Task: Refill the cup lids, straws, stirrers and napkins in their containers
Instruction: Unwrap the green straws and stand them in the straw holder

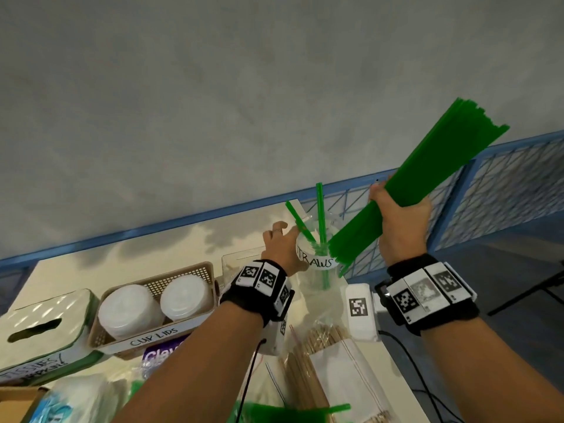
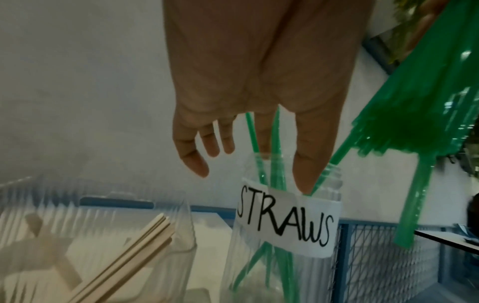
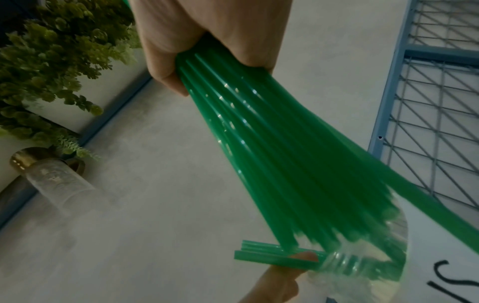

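Green straw bundle (image 1: pixel 427 184) gripped in right hand (image 1: pixel 403 221), tips at straws jar (image 1: pixel 317 261) mouth; lids basket (image 1: pixel 189 276) looks stocked.
Left wrist: left hand (image 2: pixel 259 82) fingers (image 2: pixel 308 172) relaxed on jar rim.
Right wrist: bundle partly inserted. Stirrers, napkins likely remain.

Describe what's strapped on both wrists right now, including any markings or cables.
Each bare forearm wears a black wrist band carrying white blocks printed with black square fiducial tags; the left wrist band matches. A thin dark cable runs down from it. No sleeves or gloves.
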Tool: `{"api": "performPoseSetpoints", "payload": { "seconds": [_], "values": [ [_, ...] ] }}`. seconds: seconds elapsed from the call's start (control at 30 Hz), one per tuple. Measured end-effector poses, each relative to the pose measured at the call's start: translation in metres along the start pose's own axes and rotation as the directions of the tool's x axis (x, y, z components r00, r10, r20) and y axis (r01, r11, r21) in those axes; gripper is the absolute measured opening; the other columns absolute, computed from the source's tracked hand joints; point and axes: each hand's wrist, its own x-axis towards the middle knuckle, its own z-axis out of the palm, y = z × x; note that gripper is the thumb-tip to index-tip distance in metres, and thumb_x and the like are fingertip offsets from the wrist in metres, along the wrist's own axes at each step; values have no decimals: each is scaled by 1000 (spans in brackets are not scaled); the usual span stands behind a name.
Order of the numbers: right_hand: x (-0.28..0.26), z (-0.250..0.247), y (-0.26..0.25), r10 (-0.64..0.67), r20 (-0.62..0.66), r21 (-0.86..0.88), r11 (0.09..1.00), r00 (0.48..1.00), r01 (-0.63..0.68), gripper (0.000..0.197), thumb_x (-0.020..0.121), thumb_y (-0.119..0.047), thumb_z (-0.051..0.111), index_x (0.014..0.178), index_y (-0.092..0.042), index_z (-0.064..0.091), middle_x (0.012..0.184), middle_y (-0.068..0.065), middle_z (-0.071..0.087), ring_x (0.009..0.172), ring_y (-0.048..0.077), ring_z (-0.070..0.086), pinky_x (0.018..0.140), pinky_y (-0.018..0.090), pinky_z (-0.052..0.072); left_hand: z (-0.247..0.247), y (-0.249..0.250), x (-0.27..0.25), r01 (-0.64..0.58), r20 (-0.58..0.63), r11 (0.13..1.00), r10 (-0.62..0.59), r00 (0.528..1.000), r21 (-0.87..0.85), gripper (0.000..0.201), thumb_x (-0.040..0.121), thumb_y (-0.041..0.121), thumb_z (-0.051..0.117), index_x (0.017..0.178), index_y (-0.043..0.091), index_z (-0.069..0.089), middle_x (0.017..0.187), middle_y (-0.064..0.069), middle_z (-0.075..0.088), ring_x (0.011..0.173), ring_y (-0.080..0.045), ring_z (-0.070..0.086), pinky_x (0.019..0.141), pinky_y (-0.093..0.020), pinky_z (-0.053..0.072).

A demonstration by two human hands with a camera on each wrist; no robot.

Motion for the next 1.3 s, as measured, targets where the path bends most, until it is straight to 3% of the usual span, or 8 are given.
{"api": "performPoseSetpoints", "payload": {
  "seconds": [0.1, 0.23, 0.57, 0.73, 0.87, 1.03, 1.13, 1.3],
  "values": [
    [1, -1, 0, 1, -3, 11, 1000, 1000, 0, 30, 78, 10, 65, 70, -18, 56, 59, -16, 61, 62, 5, 57, 65, 25, 49, 6, -2, 5, 9, 39, 999, -7, 999, -42, 54, 82, 19, 68, 131, 23, 46, 153, -16, 13, 141, -35, 13, 111, -39, 25],
    [4, 6, -5, 5, -22, 39, 999, 1000, -4, 25, 77, 9, 66, 75, -14, 56, 66, -8, 60, 63, 6, 57, 66, 26, 49, 9, -6, 4, -77, -54, 985, 69, 996, -158, 17, 83, 17, 68, 97, 11, 62, 145, -16, 37, 141, -27, 24, 106, -26, 26],
    [2, 40, 0, 3, -2, 8, 1000, 1000, -3, 25, 76, 6, 68, 78, -15, 56, 71, -1, 58, 59, 3, 58, 61, 21, 48, 10, -21, -32, -147, -170, 971, 115, 979, -186, 14, 78, 27, 73, 75, 18, 63, 147, -7, 39, 143, -11, 21, 110, -25, 22],
    [-7, 51, 1, 8, 18, 2, 1000, 1000, -8, 23, 76, 7, 67, 81, -11, 55, 71, -2, 58, 58, 1, 58, 59, 19, 48, 12, -26, -38, -163, -209, 969, 123, 970, -187, 21, 73, 28, 76, 73, 20, 56, 143, -3, 41, 136, -12, 33, 102, -24, 32],
    [-6, 55, -7, -32, 37, -5, 999, 999, 32, 23, 75, 5, 69, 89, -7, 55, 74, -2, 60, 63, 2, 59, 64, 20, 49, 8, -23, -34, -245, -290, 939, 172, 942, -240, 47, 67, 29, 81, 100, 16, 48, 122, -1, 50, 110, -18, 52, 80, -17, 37],
    [-4, 49, -21, -45, 22, 54, 998, 999, 44, 26, 75, 7, 68, 79, -16, 56, 71, -4, 59, 64, 6, 58, 66, 23, 49, -13, -2, -29, -323, -302, 921, 251, 920, -219, 114, 61, 27, 86, 142, 39, 6, 140, -7, 46, 119, -24, 53, 100, -38, 45],
    [-1, 43, -30, -62, 1, 87, 994, 998, 62, 26, 74, 6, 67, 75, -18, 57, 69, -5, 60, 67, 11, 57, 68, 25, 48, -18, 8, -24, -328, -261, 908, 261, 929, -261, 134, 61, 27, 86, 130, 46, -27, 150, -10, 33, 130, -24, 45, 103, -36, 41],
    [2, 28, -41, -54, -53, 165, 984, 997, 62, 29, 74, 7, 66, 75, -20, 57, 71, -5, 62, 72, 16, 56, 72, 29, 49, -2, 9, -30, -418, -231, 894, 377, 897, -163, 126, 66, 28, 82, 126, 50, -26, 159, -5, 3, 139, -21, 32, 108, -31, 35]
  ]
}}
